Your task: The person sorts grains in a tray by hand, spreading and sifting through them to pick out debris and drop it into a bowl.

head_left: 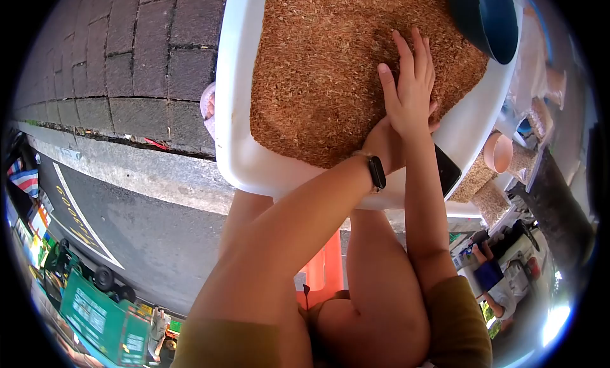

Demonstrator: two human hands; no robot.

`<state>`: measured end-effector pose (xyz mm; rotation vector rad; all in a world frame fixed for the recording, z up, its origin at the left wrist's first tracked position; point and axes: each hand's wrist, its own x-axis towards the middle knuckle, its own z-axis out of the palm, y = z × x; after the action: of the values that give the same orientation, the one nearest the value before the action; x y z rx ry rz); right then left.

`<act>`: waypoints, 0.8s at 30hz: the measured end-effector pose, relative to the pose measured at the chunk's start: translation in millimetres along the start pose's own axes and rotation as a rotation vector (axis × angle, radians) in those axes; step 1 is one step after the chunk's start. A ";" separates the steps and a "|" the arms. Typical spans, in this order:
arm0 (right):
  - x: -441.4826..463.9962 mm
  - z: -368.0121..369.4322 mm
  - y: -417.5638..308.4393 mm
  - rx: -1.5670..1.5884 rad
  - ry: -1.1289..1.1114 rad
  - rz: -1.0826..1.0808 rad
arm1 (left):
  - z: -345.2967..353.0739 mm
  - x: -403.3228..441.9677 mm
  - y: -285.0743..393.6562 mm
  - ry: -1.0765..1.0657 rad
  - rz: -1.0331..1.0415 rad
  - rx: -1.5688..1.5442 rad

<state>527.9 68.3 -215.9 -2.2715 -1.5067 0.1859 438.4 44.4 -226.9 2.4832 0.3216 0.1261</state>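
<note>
A big white plastic tub (236, 82) holds a deep layer of small reddish-brown dried flakes or grains (318, 69), whose exact kind I cannot make out. My right hand (412, 92) rests palm down over them near the right side, fingers stretched and thumb apart, holding nothing visible. My left hand (386, 142) crosses beneath the right wrist, with a dark watch (377, 172) on its own wrist. Only a bit of its fingers shows past the right wrist; the rest is hidden. A dark blue round container (486, 22) leans in the tub's upper right corner.
A black phone (447, 170) lies by the tub's near right edge. Beyond are a pink cup (498, 153) and bags of similar brown material (491, 201). An orange stool (325, 263) is under me. Brick paving (140, 57) and a road (152, 241) lie left; people are farther off.
</note>
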 end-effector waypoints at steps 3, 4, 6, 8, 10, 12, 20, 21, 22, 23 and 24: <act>7.7 6.7 0.4 -0.002 0.016 -0.032 | 3.4 2.3 0.6 -0.001 0.004 0.070; 11.5 11.0 2.8 -0.023 0.020 -0.045 | 3.3 2.7 0.5 -0.002 0.011 0.103; 20.6 21.9 9.8 -0.066 0.029 -0.068 | 3.6 2.7 0.6 -0.010 0.020 0.137; 30.5 28.4 6.9 -0.074 0.017 -0.135 | 2.1 3.4 0.7 -0.015 0.026 0.146; 37.2 32.0 4.7 -0.071 -0.010 -0.199 | 0.2 3.7 -1.2 -0.015 0.029 0.133; 41.4 33.8 5.9 -0.089 -0.035 -0.234 | -2.7 2.7 -0.7 -0.021 0.046 0.199; 39.7 40.0 -30.0 -0.116 -0.224 -0.421 | 13.1 3.5 -0.4 0.016 0.028 0.101; 36.4 42.3 -41.4 -0.101 -0.270 -0.458 | 11.3 4.2 0.0 0.005 0.027 0.113; 32.1 46.2 -53.8 -0.086 -0.315 -0.494 | 9.5 4.9 0.0 -0.006 0.027 0.126; 27.8 49.9 -64.9 -0.072 -0.360 -0.528 | 10.8 4.5 -0.7 0.024 0.044 0.173; 23.0 53.3 -75.1 0.000 -0.339 -0.519 | 12.2 3.3 -1.9 0.053 0.062 0.219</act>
<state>455.8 128.0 -231.4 -1.8293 -2.2087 0.4305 443.2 39.7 -237.8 2.7119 0.2941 0.1915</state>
